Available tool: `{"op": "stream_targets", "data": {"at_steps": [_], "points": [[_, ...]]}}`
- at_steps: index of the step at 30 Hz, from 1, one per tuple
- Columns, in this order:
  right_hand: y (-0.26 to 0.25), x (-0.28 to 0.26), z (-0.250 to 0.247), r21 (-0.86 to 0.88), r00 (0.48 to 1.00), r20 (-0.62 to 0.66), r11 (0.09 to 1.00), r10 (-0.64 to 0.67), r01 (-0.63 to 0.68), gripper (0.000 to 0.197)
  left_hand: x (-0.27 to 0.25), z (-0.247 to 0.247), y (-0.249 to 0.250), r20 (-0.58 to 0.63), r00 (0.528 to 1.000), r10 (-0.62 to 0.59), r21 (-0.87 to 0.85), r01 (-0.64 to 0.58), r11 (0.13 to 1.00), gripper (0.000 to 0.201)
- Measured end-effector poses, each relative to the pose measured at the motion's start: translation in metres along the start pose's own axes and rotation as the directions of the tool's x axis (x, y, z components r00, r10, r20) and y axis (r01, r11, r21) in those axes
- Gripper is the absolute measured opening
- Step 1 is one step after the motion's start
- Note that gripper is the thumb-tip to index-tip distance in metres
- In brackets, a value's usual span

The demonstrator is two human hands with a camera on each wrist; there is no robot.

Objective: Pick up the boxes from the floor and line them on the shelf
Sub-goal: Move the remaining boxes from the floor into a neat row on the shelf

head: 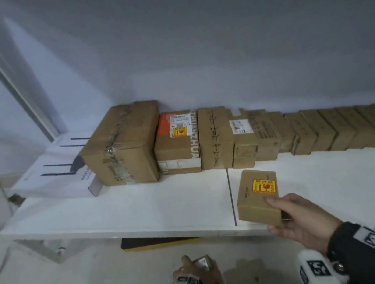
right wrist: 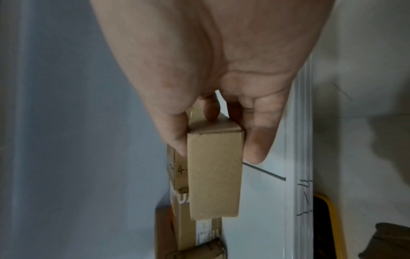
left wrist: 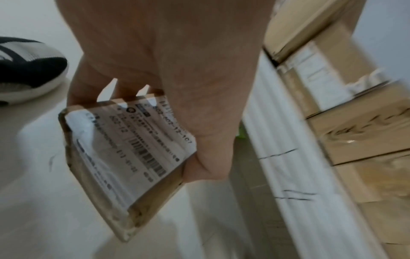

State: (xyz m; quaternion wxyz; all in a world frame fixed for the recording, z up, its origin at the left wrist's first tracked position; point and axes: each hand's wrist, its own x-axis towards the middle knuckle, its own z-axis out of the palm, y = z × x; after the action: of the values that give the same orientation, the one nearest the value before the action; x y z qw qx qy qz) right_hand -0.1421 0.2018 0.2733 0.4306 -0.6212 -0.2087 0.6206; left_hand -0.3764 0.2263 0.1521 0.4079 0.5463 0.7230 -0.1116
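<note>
My right hand (head: 292, 221) grips a small brown box (head: 258, 198) with a yellow-red sticker over the front part of the white shelf (head: 143, 207). The right wrist view shows that box (right wrist: 215, 173) pinched between thumb and fingers. Down by the floor, my left hand (head: 195, 275) holds a flat brown parcel (head: 208, 265). Its white shipping label (left wrist: 131, 149) faces the left wrist camera, fingers curled round its upper edge. A row of brown boxes (head: 266, 134) lines the back of the shelf against the wall.
A large taped carton (head: 121, 147) and a white flat box (head: 56, 170) sit at the shelf's left end. A black-and-yellow object (head: 158, 241) lies under the shelf. My shoe (left wrist: 26, 70) stands on the pale floor. A white post (head: 3, 72) rises at the left.
</note>
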Motion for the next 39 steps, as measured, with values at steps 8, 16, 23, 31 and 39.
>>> {"op": "stream_targets", "data": {"at_steps": [8,16,23,31,39], "points": [[-0.027,-0.05,0.018,-0.018,1.0,0.031,1.0,0.003,-0.003,0.071,-0.035,-0.05,0.001,-0.003,0.986,0.167,-0.09,-0.167,0.982,0.097],[-0.056,-0.087,0.042,-0.017,0.986,0.101,0.991,-0.131,0.134,0.066,-0.131,-0.136,0.02,-0.175,0.933,0.314,-0.158,-0.342,0.926,0.078],[-0.065,-0.083,0.072,-0.035,0.978,0.126,0.984,-0.167,0.173,0.055,-0.117,-0.202,0.01,-0.316,0.884,0.343,-0.285,-0.434,0.855,0.079],[-0.05,-0.056,0.131,-0.193,0.979,0.195,0.976,-0.066,0.104,0.053,-0.112,-0.268,-0.061,-0.536,0.838,0.103,-0.587,-0.458,0.668,0.083],[-0.047,-0.024,0.281,-0.231,0.926,0.375,0.971,0.035,0.057,0.042,-0.082,-0.361,-0.16,-0.692,0.689,-0.217,-0.706,-0.582,0.402,0.071]]}}
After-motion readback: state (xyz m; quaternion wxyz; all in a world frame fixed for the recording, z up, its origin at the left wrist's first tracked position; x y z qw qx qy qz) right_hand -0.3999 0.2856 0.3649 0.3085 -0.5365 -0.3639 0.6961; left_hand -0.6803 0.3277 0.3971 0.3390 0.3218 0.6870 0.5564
